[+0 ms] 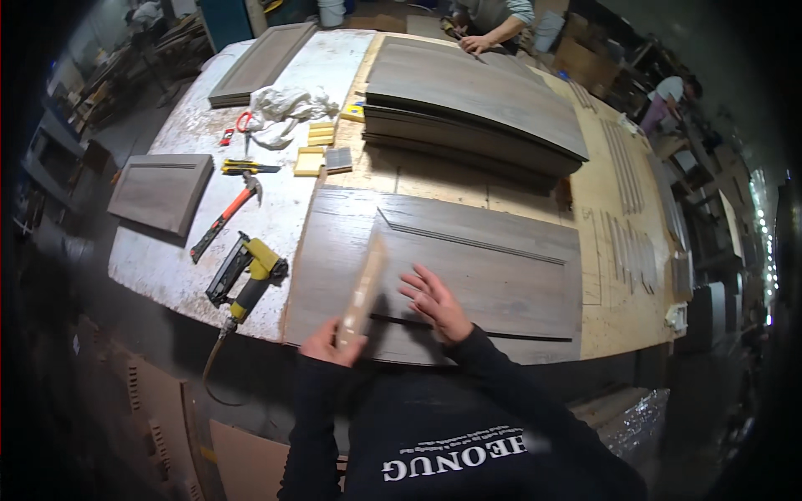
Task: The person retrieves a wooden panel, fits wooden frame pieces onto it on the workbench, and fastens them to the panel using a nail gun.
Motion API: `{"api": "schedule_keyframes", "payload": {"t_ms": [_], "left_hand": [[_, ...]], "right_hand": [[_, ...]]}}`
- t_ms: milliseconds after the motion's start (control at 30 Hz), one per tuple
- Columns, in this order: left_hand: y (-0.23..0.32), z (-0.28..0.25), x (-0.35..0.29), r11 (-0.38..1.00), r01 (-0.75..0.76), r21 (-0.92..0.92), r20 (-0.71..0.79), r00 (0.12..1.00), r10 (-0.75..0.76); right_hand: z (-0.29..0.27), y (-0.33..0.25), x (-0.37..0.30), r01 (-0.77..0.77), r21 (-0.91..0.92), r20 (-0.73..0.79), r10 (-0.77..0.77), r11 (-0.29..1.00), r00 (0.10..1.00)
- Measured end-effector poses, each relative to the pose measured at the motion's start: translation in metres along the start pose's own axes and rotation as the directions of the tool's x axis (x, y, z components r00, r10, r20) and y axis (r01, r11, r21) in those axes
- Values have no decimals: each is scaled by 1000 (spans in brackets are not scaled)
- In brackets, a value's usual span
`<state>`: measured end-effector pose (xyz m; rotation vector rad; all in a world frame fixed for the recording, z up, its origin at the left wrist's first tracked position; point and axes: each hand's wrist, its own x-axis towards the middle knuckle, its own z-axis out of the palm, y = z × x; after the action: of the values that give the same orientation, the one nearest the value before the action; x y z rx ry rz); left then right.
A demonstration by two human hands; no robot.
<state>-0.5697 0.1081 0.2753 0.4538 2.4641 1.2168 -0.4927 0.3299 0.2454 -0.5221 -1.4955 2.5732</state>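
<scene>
1. The left hand [332,344] is curled round the near end of a wooden strip [364,288], thumb on one side and fingers on the other, in a firm-looking grip.
2. The wooden strip rises out of that hand, running away from the person and leaning slightly rightward. It crosses in front of the large panel [501,280]; whether its far end touches the panel cannot be told. The strip is pale, with lighter blotches along it, and somewhat blurred.
3. The right hand [439,305] is held with its fingers spread apart and has hold of nothing. It is to the right of the strip, near it but apart, with the large panel behind it.
4. The large panel, grey-brown with grooved lines, lies flat on the worktop [138,263] directly before the person, beyond the left hand and reaching well to the right of the right hand.
5. Left of the large panel are a black-and-yellow nail gun [251,274], the nearest tool to the left hand, and a hammer [224,220] with an orange-and-black handle.
6. Farther left lies a small panel [163,192].
7. Beyond the large panel stands a stack of panels [476,104], with a co-worker's hand [476,44] at its far edge.
</scene>
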Motion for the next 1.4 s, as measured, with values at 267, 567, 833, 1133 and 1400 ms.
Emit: {"api": "schedule_keyframes", "payload": {"t_ms": [267,567,833,1133,1400], "left_hand": [[27,43,-5,584,186,-790,440,836,329],[40,52,26,534,531,-657,753,469,461],[-74,52,74,975,24,-222,4,1000,-24],[-68,58,84,987,71,141,-160,986,-48],[55,5,106,526,-624,577,139,711,690]], "right_hand": [[16,-56,12,20,536,146,-116,844,982],[7,-74,13,12,405,272,-133,914,953],[-193,-92,-21,-98,-690,-602,-493,718,628],[-285,-73,-79,-710,-543,-769,-604,448,208],[-125,-127,1,65,-422,-31,-86,904,996]]}}
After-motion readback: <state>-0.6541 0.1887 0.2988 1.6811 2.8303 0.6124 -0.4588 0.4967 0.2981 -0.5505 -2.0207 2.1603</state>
